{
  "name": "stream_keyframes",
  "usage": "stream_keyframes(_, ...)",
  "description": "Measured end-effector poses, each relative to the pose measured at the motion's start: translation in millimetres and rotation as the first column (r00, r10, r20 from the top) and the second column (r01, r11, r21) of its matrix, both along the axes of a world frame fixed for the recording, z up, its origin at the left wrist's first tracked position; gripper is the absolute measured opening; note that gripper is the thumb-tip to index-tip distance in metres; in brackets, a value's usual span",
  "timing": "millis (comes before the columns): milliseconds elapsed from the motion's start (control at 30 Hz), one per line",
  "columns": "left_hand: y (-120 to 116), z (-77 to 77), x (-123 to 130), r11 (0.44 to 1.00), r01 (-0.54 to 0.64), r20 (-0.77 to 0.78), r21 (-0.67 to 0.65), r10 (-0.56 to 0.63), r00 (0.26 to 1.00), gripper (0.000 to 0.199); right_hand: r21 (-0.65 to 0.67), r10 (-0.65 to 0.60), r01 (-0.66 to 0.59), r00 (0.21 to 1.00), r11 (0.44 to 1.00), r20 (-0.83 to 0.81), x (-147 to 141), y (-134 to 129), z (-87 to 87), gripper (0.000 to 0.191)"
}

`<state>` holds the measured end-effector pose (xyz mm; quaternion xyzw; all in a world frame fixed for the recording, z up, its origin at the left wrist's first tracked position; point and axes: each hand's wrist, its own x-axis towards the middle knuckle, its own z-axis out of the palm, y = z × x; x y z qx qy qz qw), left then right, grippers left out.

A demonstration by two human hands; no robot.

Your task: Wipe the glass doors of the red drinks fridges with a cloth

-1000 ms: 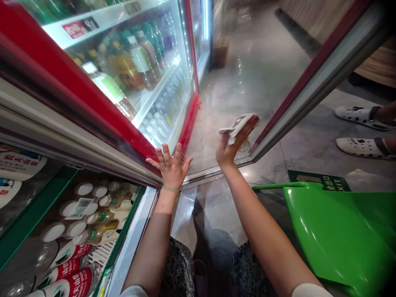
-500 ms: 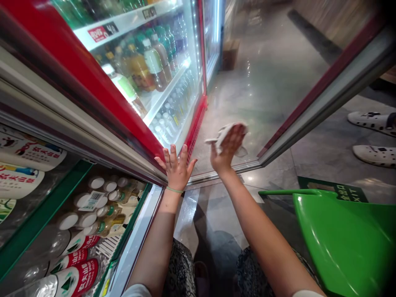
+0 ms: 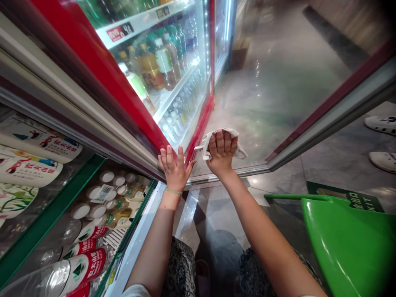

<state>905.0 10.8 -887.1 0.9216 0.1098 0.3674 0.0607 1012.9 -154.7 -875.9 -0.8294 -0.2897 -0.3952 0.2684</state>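
My left hand lies flat with its fingers extended against the lower corner of the glass door, close to the door's frame. A thin green band circles that wrist. Under my right hand is a white cloth, pressed to the inner side of the glass near the bottom rail; the cloth sticks out around the fingers. The door stands swung out from the cooler with the bottles on my left. Through its glass shows a red-framed fridge with lit shelves of drinks.
Large bottles with red labels fill the cooler's lower shelf, under a green shelf edge. A bright green plastic object stands at lower right. A person's white spotted shoe is at the right, beyond a green floor sign.
My right hand has moved slightly down and left over the glass with the cloth. My left hand keeps its place on the door. The view has shifted a little to the left.
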Motion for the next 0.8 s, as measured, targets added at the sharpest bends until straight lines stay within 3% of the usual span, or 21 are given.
stream_keyframes(100,7.5,-0.2,-5.1,0.998,-0.015,0.087,0.053,0.01,0.996,0.083,-0.071,0.032,-0.035,0.999,0.997,-0.038,-0.2,-4.4,11.2,0.056)
stream_keyframes(233,13.7,3.1,-11.7,0.997,-0.007,0.119,0.073,-0.002,0.993,0.079,-0.041,-0.048,0.046,0.998,0.998,-0.042,-0.3,-0.7,25.3,0.061)
stream_keyframes(400,19.0,8.4,-18.0,0.997,0.017,0.12,0.081,-0.027,0.992,0.078,-0.212,0.127,-0.103,0.987,0.972,0.102,-21.0,23.8,-9.9,0.051)
stream_keyframes(500,21.8,7.2,-19.2,0.997,0.024,0.118,0.073,-0.032,0.992,0.08,-0.262,0.171,-0.138,0.98,0.955,0.107,-19.8,14.1,-10.2,0.052)
stream_keyframes(567,22.0,5.2,-18.7,0.998,0.026,0.121,0.064,-0.033,0.992,0.081,-0.154,0.101,-0.081,0.987,0.985,0.124,-7.5,-2.9,11.7,0.05)
stream_keyframes(633,19.1,4.2,-17.4,0.998,0.037,0.121,0.057,-0.043,0.992,0.085,0.076,-0.059,0.05,0.99,0.996,0.125,7.7,-19.9,43.5,0.053)
stream_keyframes(700,12.0,5.6,-15.3,0.998,0.047,0.119,0.045,-0.052,0.991,0.095,0.312,-0.224,0.185,0.97,0.932,0.093,17.3,-29.2,70.5,0.059)
stream_keyframes(767,0.9,9.9,-12.4,0.998,0.053,0.112,0.019,-0.055,0.992,0.104,0.385,-0.279,0.222,0.955,0.896,0.098,16.5,-28.9,78.9,0.06)
stream_keyframes(800,-5.5,12.9,-10.5,0.999,0.054,0.108,-0.002,-0.053,0.993,0.106,0.338,-0.25,0.195,0.96,0.921,0.126,12.7,-26.9,74.5,0.059)
